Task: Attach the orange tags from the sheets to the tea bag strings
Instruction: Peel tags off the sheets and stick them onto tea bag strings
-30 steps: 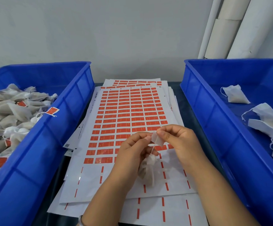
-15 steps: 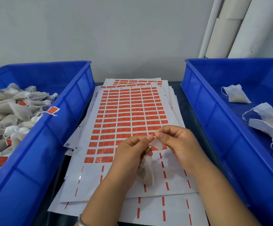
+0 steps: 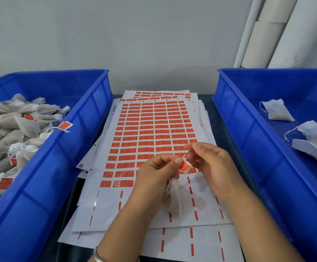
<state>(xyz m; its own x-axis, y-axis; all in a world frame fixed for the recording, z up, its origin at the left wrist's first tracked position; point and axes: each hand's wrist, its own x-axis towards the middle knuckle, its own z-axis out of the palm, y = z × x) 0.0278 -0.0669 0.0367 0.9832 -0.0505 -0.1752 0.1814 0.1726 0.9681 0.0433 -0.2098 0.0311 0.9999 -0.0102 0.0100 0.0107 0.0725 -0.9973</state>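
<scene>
Left hand (image 3: 154, 174) pinched a small orange tag (image 3: 184, 166), glossy and square; a limp mesh tea bag (image 3: 172, 197) hung below it over the paper tag sheets (image 3: 150, 129). Right hand (image 3: 210, 165) pinched the string's end. Left blue plastic bin (image 3: 63, 163) held tagged bags; right bin (image 3: 248, 140) held untagged ones.

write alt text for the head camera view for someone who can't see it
A left hand pinches an orange tag with a tea bag hanging below, the right hand beside it, over tag sheets. A blue bin of tagged bags sits left; another bin with a few untagged bags right.
</scene>
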